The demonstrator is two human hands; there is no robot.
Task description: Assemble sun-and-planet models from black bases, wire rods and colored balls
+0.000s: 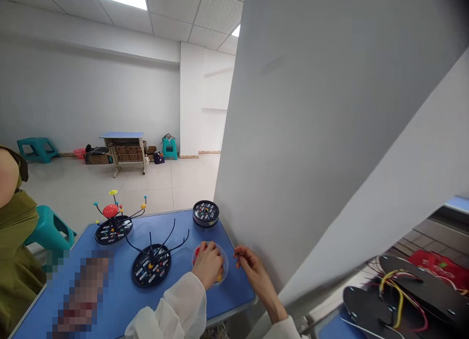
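Note:
My left hand [209, 264] reaches down into a clear round bowl [226, 269] of red and yellow parts; its fingertips are hidden inside. To the right, by the table edge, my right hand [252, 270] is raised with thumb and fingers pinched on something small and dark that I cannot make out. Left of the bowl lies a black disc base [151, 275] with bare curved black arms. Behind it on the left stands a finished-looking model [110, 211] with a red ball and small coloured balls on its arms. A stack of black discs [205, 214] sits at the back right.
The blue table [110, 290] meets a grey pillar [293, 134] on the right. A person in olive clothing [18, 241] is at the left, near a teal stool [49, 226]. Black boards with coloured wires [370, 309] lie at the lower right. A pixelated patch covers the table's left part.

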